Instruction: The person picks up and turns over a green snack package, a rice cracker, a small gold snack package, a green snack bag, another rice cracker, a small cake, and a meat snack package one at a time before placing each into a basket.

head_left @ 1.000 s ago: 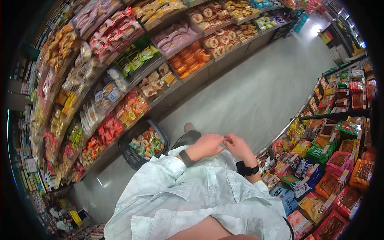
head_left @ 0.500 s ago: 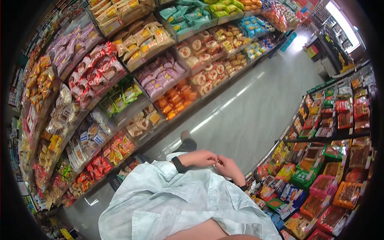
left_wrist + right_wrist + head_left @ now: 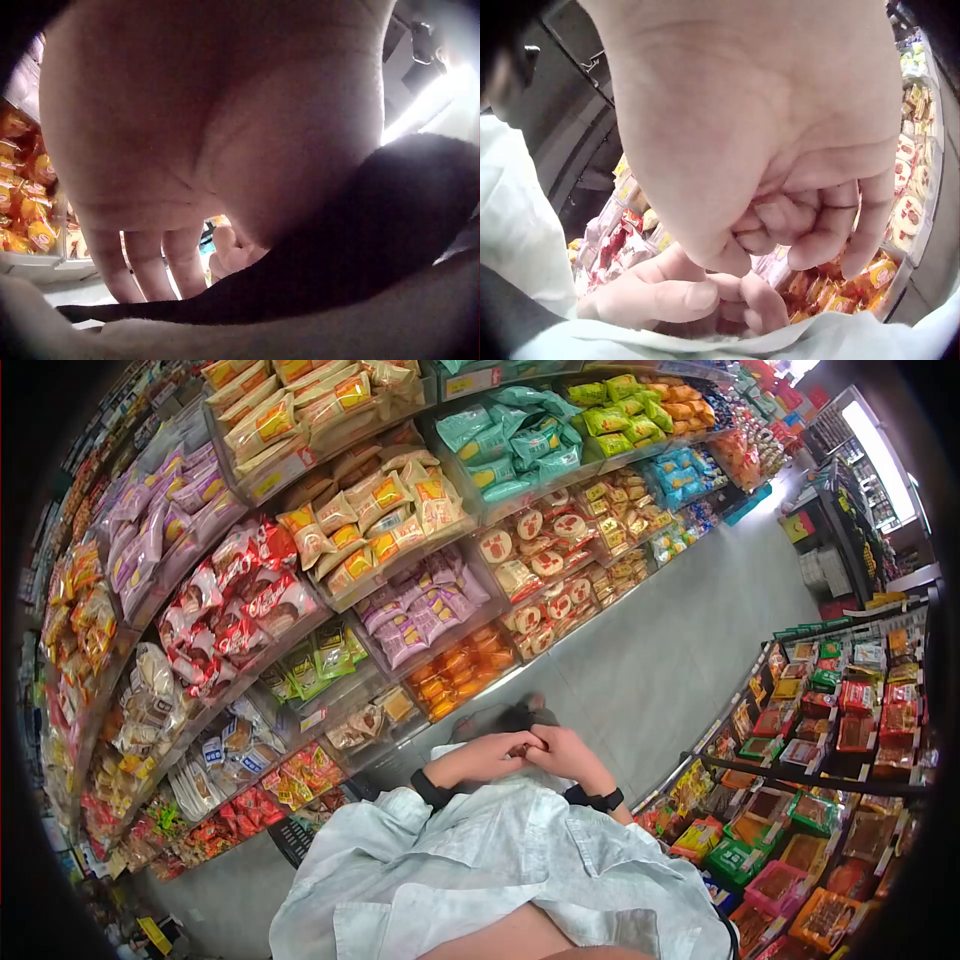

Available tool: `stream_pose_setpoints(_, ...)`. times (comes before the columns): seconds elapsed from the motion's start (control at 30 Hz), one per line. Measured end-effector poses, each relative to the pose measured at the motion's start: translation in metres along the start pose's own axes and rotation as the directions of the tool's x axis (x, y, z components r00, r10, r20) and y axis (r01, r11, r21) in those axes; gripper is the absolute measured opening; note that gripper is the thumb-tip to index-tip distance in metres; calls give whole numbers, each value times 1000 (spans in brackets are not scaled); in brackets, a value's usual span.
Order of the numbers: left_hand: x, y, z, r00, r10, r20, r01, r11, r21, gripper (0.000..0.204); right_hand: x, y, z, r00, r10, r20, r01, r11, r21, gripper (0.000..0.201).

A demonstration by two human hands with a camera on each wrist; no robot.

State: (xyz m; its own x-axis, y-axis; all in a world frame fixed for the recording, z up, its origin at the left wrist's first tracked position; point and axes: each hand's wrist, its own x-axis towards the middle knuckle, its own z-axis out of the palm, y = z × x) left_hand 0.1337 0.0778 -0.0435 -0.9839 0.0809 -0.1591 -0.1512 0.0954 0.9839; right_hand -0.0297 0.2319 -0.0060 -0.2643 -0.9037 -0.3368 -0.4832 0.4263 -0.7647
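Both hands meet in front of the waist in the head view, the left hand [image 3: 482,758] touching the right hand [image 3: 570,756] at the fingers. Seen from the left wrist, the left palm [image 3: 195,127] fills the picture, its fingers loosely bent. The right wrist view shows the right hand [image 3: 757,120] with loosely curled fingers above the left hand's thumb and fingers. No held item is visible, though the spot where the fingertips meet is partly hidden.
Tiered bins of wrapped snacks [image 3: 420,610] line the left and front. Packaged foods [image 3: 770,885] fill a rack on the right. Grey floor [image 3: 660,630] runs between them. Part of a dark basket [image 3: 292,840] shows beside the left sleeve.
The head view has shifted, showing more upper bins and less of the basket, whose contents are now out of sight. The hands stay together at the waist, with their fingers overlapping more.
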Motion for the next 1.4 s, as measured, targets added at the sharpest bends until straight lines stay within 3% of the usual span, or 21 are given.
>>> stream_pose_setpoints(0.13,33,5,-32,996,-22,-84,23,1000,12,46,54,16,-33,998,-63,32,63,998,-16,22)
stream_pose_setpoints(0.33,102,29,-91,953,-117,-280,167,973,161,50,155,42,-107,979,-179,94,183,982,-37,22)
stream_pose_setpoints(0.47,152,48,-120,819,-80,-567,298,905,303,46,215,37,-180,965,-255,57,246,960,132,17)
stream_pose_setpoints(0.5,166,61,-131,778,-115,-618,328,913,243,45,231,38,-198,956,-290,37,279,944,178,16)
stream_pose_setpoints(0.6,200,95,-162,648,-214,-731,411,906,99,40,272,37,-250,920,-326,-218,369,907,203,19)
stream_pose_setpoints(0.7,231,114,-187,554,-26,-832,412,877,247,42,312,33,-295,837,-356,-417,503,800,327,25)
stream_pose_setpoints(0.77,253,128,-200,483,53,-874,390,881,268,44,330,27,-325,814,-389,-432,515,826,228,29)
stream_pose_setpoints(0.87,279,133,-209,376,45,-926,401,892,207,47,345,23,-343,885,-318,-340,405,885,228,34)
stream_pose_setpoints(1.0,304,132,-210,346,98,-933,424,871,249,54,352,19,-358,949,-263,-177,303,914,270,41)
stream_pose_setpoints(1.07,318,132,-214,287,113,-951,381,898,221,59,357,25,-360,909,-350,-227,401,883,245,41)
stream_pose_setpoints(1.17,328,138,-221,212,-41,-976,442,895,58,62,370,41,-359,871,-447,-205,490,824,284,40)
stream_pose_setpoints(1.23,331,132,-220,200,-127,-972,415,909,-33,63,378,46,-362,836,-508,-207,548,789,278,38)
stream_pose_setpoints(1.33,336,126,-216,187,-188,-964,368,923,-109,63,376,40,-370,890,-425,-162,452,782,429,33)
stream_pose_setpoints(1.4,337,123,-214,191,-145,-971,351,934,-70,61,370,36,-370,939,-311,-146,341,791,507,30)
